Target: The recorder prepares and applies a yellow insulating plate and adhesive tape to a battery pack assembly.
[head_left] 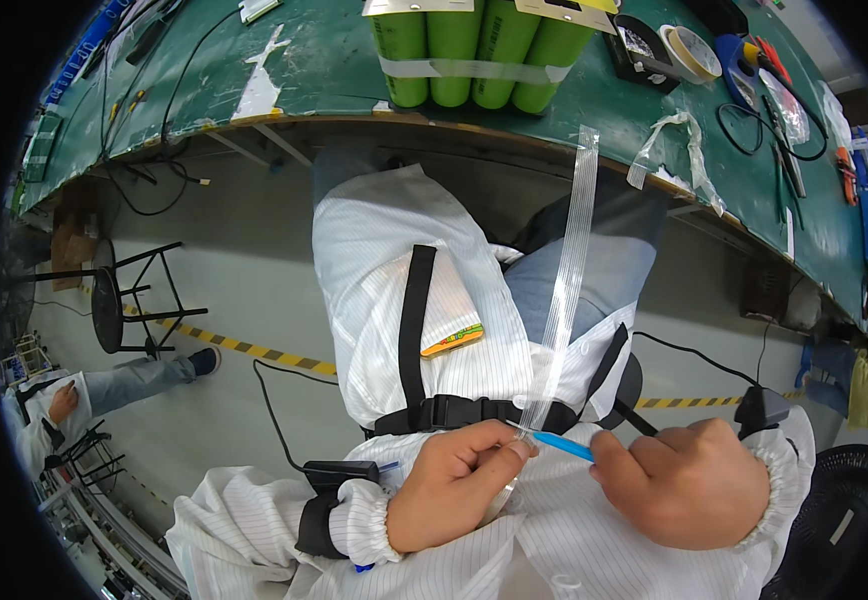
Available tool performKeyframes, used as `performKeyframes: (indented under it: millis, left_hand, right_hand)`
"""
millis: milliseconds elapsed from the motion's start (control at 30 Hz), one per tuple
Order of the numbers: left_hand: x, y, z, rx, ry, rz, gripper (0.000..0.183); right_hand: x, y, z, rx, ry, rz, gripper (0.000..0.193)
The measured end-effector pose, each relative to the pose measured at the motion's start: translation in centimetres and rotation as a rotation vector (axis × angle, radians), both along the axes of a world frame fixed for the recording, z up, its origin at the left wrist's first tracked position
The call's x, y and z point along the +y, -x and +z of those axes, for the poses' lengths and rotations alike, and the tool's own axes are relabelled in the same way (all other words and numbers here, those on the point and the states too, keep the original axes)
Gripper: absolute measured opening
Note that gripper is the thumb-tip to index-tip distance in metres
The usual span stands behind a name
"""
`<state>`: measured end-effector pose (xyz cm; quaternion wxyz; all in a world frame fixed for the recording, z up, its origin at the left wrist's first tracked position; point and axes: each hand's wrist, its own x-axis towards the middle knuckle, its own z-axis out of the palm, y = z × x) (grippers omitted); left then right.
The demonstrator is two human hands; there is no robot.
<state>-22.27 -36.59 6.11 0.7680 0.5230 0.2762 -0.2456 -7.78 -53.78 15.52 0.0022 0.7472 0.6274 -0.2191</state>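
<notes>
My left hand [462,482] is closed, pinching the lower end of a long clear strip of tape [566,270] between thumb and fingers. From there the strip runs up over my lap to the table's edge, with fine lines along its length. My right hand [682,482] is closed round a slim blue tool [562,445]. Its tip meets the strip just beside my left fingertips; whether it is a cutter cannot be made out. On the table ahead stands a pack of green cylindrical cells [451,58], with a band of clear tape round it.
Across the front runs a green-topped table [324,70]. On its right lie a tape roll [692,52], a black tray [644,60], a torn tape scrap [699,160] and cabled tools. A black stool [109,308] is at the left, near a seated person's leg [144,385].
</notes>
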Motion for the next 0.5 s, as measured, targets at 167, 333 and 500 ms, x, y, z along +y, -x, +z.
performKeyframes:
  millis: [167,333,500]
  left_hand:
    - [0.2,-0.2,0.5,0.011,0.016,0.003,0.020]
    - [0.1,-0.3,0.7,0.023,0.055,0.032,0.020]
    - [0.0,0.0,0.6,0.018,0.049,0.041,0.018]
  right_hand:
    - [0.2,-0.2,0.7,-0.031,-0.009,0.014,0.027]
    - [0.4,0.0,0.1,-0.018,0.012,0.029,0.030]
    - [-0.1,-0.3,0.2,0.021,-0.025,0.020,0.029]
